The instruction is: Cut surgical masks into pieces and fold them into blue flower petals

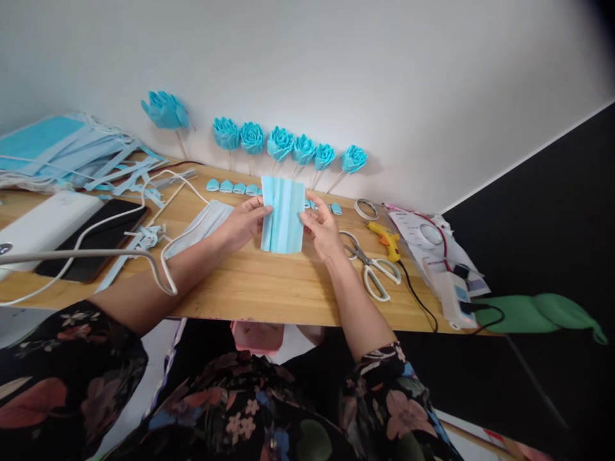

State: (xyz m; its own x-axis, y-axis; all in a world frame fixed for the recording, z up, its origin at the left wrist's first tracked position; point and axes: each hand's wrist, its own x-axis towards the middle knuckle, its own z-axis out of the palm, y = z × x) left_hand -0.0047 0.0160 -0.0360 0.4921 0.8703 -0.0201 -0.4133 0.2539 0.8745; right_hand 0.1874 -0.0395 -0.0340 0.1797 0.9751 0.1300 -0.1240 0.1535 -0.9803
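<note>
A light-blue pleated face mask sheet (pixel 283 218) is held upright above the wooden table, its ear loops not visible. My left hand (pixel 246 221) pinches its left edge between thumb and fingers. On the opposite edge, my right hand (pixel 323 227) grips it the same way. Behind the sheet runs a row of small folded blue pieces (pixel 239 188), partly hidden by it. Another pale mask (pixel 202 225) lies on the table beside my left forearm. Scissors with white handles (pixel 369 262) rest with blades apart to the right of my right hand.
Blue flowers on sticks (pixel 280 143) lean against the wall. A yellow glue gun (pixel 384 240), a tape roll (pixel 366 209) and a power strip (pixel 454 301) are at right. At left are stacked masks and strips (pixel 62 150), a dark phone (pixel 96 240) and white cables (pixel 163 256).
</note>
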